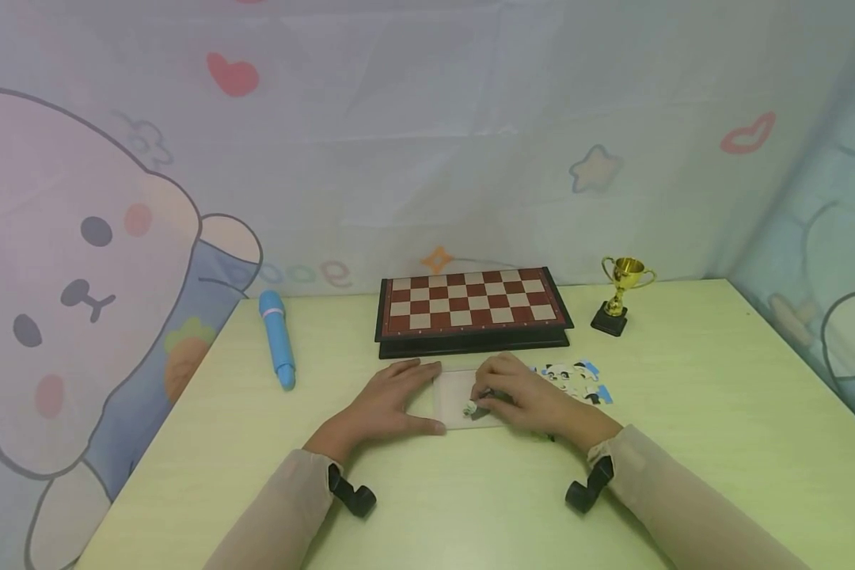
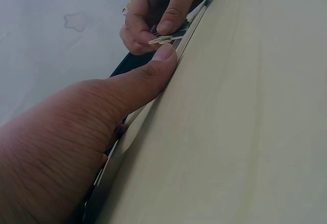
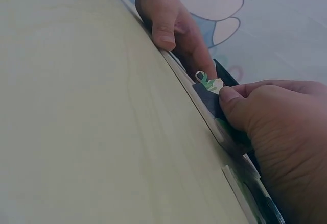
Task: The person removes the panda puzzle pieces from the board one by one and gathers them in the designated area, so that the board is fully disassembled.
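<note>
We are pressing our left hand (image 1: 388, 404) flat, fingers spread, on the left edge of the pale puzzle tray (image 1: 454, 389), which is lying on the green table (image 1: 684, 443) just in front of the chessboard (image 1: 473, 301). Our right hand (image 1: 527, 400) is pinching a small green-and-white puzzle piece (image 3: 209, 83) between thumb and fingers, holding it over the tray. Loose panda pieces (image 1: 577, 381) are lying just right of that hand.

Left hand (image 1: 388, 400) lies flat, fingers straight, thumb stretched toward the right hand (image 1: 523, 400) — whose curled fingertips pinch together just beside it.
</note>
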`<action>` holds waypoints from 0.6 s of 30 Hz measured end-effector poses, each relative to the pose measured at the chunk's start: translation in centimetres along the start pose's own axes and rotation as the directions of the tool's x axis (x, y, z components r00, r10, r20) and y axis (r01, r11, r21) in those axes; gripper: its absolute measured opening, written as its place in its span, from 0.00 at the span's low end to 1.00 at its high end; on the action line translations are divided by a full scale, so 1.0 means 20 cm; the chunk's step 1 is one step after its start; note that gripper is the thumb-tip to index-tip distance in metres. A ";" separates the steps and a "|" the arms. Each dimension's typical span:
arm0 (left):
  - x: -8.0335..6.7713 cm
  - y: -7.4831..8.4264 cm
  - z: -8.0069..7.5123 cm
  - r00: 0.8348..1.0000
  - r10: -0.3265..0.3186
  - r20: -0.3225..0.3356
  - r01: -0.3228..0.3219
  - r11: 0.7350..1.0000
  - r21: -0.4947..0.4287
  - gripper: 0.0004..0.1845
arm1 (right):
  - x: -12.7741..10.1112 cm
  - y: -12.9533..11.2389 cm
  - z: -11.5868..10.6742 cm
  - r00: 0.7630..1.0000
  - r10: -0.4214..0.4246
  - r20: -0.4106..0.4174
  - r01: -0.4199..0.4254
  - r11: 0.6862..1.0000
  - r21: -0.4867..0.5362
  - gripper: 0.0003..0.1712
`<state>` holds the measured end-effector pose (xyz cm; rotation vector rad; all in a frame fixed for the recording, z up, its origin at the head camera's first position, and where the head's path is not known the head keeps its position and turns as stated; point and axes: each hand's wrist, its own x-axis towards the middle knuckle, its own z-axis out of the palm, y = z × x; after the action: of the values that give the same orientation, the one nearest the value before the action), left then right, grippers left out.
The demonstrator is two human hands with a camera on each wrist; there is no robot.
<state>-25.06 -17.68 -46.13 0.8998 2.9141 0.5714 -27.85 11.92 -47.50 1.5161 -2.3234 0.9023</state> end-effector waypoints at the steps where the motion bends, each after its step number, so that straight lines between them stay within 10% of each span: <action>1: 0.00 0.00 0.00 1.000 0.000 -0.001 0.000 1.000 -0.004 0.54 | 0.00 0.00 0.00 1.000 -0.007 -0.011 0.007 1.000 -0.008 0.06; 18: 0.00 0.00 0.00 1.000 -0.008 0.006 0.008 1.000 0.003 0.54 | 0.00 -0.02 -0.02 0.999 0.044 0.017 -0.044 0.999 0.000 0.05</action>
<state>-25.05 -17.68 -46.16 0.8886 2.9122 0.5631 -27.43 12.05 -47.11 1.4835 -2.3780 0.9035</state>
